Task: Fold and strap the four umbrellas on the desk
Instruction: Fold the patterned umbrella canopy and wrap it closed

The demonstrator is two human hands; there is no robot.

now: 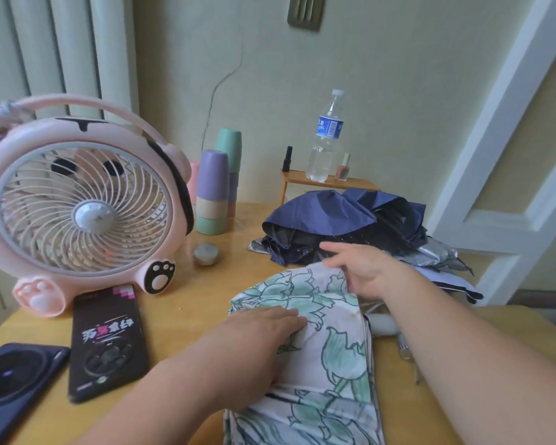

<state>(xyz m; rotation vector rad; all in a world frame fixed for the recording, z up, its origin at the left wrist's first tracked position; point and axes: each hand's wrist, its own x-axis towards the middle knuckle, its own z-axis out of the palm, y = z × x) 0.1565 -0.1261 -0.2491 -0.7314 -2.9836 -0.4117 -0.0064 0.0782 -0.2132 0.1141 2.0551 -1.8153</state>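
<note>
The floral umbrella (331,348) at the desk's (206,297) near edge is printed white with green leaves and blooms, outlined in dark ink. Toward the far right corner, navy is seen on the blue umbrella (321,213) and grey sheen on the silver umbrella (437,255). The desk is coloured honey yellow. The fan (77,200) at the left edge is coloured pink, with black-and-white paw marks. The cups (211,191) are banded lilac, beige and mint. The black phone (106,342) is lettered in pink and white.

Single head-worn view, forward and down, close over the desk (203,301)
</note>
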